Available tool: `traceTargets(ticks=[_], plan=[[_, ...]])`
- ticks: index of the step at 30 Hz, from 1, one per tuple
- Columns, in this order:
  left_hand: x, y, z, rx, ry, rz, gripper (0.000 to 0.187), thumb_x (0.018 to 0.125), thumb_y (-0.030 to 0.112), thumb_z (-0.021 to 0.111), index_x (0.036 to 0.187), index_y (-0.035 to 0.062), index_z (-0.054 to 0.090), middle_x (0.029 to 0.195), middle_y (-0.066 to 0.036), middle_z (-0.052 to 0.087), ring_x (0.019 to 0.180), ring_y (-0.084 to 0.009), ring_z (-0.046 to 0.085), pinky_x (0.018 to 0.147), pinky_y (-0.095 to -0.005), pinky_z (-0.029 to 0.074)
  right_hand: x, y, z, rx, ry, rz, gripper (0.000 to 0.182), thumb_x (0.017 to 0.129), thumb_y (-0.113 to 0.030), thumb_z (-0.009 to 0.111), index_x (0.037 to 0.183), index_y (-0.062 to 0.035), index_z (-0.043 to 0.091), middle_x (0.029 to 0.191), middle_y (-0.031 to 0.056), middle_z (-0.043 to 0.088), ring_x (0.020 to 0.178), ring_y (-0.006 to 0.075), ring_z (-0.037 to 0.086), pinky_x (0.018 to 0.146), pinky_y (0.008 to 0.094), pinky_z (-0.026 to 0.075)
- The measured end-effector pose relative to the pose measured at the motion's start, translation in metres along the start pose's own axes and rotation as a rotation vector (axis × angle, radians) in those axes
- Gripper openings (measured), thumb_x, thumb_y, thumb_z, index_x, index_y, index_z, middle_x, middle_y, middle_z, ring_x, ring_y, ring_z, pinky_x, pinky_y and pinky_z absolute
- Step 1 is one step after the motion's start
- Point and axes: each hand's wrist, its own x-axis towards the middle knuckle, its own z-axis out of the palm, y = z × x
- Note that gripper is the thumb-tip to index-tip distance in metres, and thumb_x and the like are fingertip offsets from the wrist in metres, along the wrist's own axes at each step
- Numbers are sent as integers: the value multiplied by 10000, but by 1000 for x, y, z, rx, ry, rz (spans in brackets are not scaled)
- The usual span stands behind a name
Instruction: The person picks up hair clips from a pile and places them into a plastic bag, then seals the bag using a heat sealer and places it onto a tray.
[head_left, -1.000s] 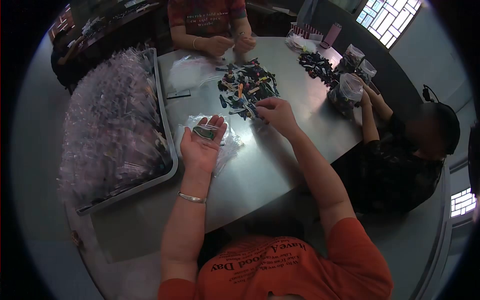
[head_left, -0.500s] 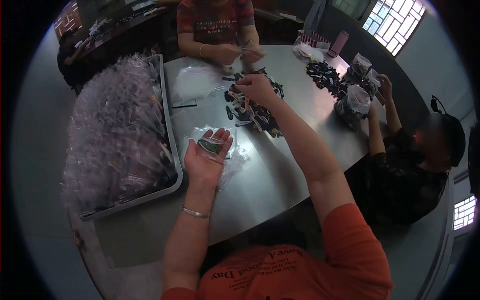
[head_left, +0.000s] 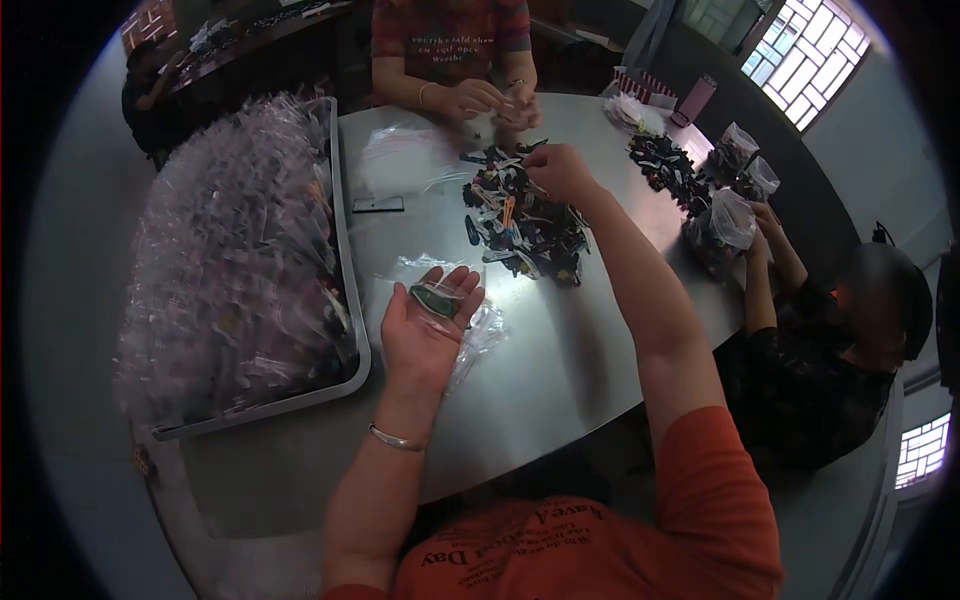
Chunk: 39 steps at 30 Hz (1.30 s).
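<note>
A small, dark green, rounded item (head_left: 436,302) is lying in the palm of the person's left hand (head_left: 420,335), with thin, clear plastic wrapping around or over it. The left hand is facing upward above the shiny, grey metal table (head_left: 510,430), its fingers loosely curled and not closing on the item. Crumpled, clear plastic bags (head_left: 485,335) are lying just beside and partly beneath it.

The right hand (head_left: 562,175) is reaching to the far edge of a mixed pile of small, mostly black and white clip-like pieces (head_left: 545,240). Its fingers are bending together, but whether they are gripping a piece cannot be told. A co-worker's hands (head_left: 495,103) are working close by, across the table.

With the left palm staying unclosed, a tilt could be letting the green item slide out, as the plastic looks slippery. The pieces seem tangled, so a careless pinch could be dragging up neighbours or scattering them. Both people's hands are nearing the same edge, so a bump could be knocking a piece loose.
</note>
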Motion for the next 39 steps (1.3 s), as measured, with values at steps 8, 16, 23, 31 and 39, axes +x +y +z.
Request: traceTargets(ticks=[8,16,23,31,39], plan=[[0,0,0,23,-12,5,463,986,345,274,1149,-51,450,1176,-280,501,1106,-424,510,976,-541,422,18,5,13,-180,-75,-172,217,724,-144,644,917,-71,710,828,114,685,767,282,651,737,370,513],[0,0,1,34,11,12,462,991,355,277,1122,-52,452,1158,-296,508,1105,-426,510,971,-541,426,26,2,18,-389,-323,-220,203,712,-125,623,901,-75,679,923,154,644,894,316,618,815,405,487],[1,1,1,31,13,30,461,995,352,271,1121,-56,446,1158,-303,507,1106,-436,507,980,-542,417,31,1,30,-543,-339,-170,131,725,-85,579,829,-21,626,882,174,643,879,340,620,796,434,486],[1,5,0,-46,3,33,468,996,354,255,1114,-60,438,1162,-307,500,1120,-445,495,985,-545,412,9,12,2,260,-84,-11,234,785,-119,641,1006,-43,661,817,99,672,734,186,638,683,291,510],[3,4,-4,-138,-26,60,500,999,385,249,1091,-79,412,1190,-328,455,1143,-465,461,1007,-560,382,-44,-45,-31,797,-360,227,283,882,-145,609,1124,2,591,869,10,622,724,78,577,686,222,491]])
